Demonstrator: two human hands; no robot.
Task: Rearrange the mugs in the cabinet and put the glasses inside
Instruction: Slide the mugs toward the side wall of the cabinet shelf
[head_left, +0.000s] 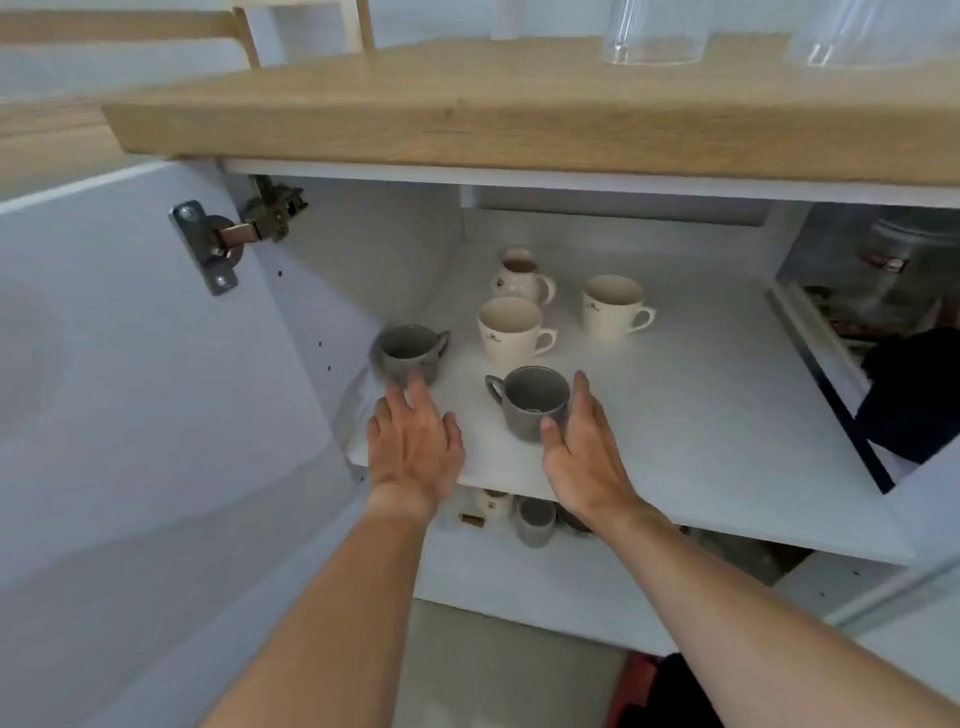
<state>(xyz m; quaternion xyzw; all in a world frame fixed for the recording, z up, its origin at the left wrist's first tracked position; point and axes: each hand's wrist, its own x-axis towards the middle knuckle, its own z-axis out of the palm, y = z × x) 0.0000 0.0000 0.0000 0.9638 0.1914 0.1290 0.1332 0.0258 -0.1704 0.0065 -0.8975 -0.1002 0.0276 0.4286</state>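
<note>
1. Mugs: five on the white cabinet shelf (701, 415), two grey near, three cream farther back.
2. Right hand (582, 447) cups the near grey mug (532, 402), fingers loose.
3. Left hand (413, 441) open, fingertips reaching the left grey mug (410, 353).
4. Glasses (654, 36) sit on the wooden counter (467, 114) above.

Bright, soft blur, warped edges

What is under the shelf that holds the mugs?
Below the shelf a lower level shows a small grey cup and a white mug. The shelf edge and the right hand cover whatever else stands there.
</note>
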